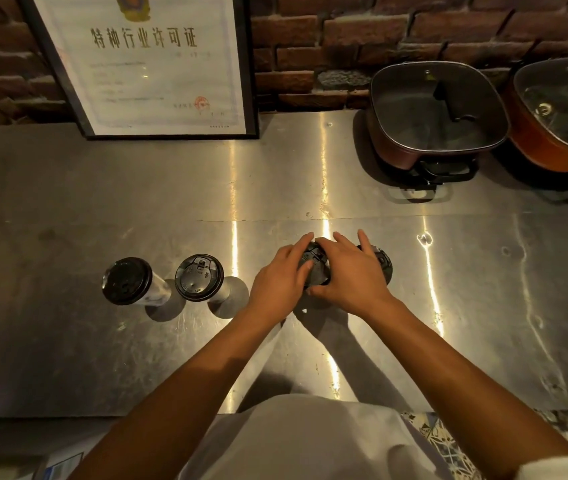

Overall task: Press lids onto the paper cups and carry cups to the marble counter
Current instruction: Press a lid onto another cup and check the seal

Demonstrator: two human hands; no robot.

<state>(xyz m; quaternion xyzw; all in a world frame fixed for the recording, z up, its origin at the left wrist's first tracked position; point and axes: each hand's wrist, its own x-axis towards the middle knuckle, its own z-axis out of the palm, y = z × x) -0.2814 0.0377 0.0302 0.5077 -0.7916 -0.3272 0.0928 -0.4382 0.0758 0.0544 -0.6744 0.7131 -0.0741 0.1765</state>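
Note:
Two paper cups with black lids stand on the steel table (67,209) at the left: one (127,280) further left, one (199,277) beside it. In the middle, a black lid (316,266) sits on a third cup, whose body is hidden beneath my hands. My left hand (280,278) holds the lid's left side, and my right hand (348,271) lies over its right side, fingers spread. Behind my right hand another black-lidded cup (381,261) shows partly.
A framed certificate (147,64) leans against the brick wall at the back left. Two lidded electric pots stand at the back right, a dark one (435,112) and an orange one (559,116). Patterned floor tiles (448,441) show past the table's near edge.

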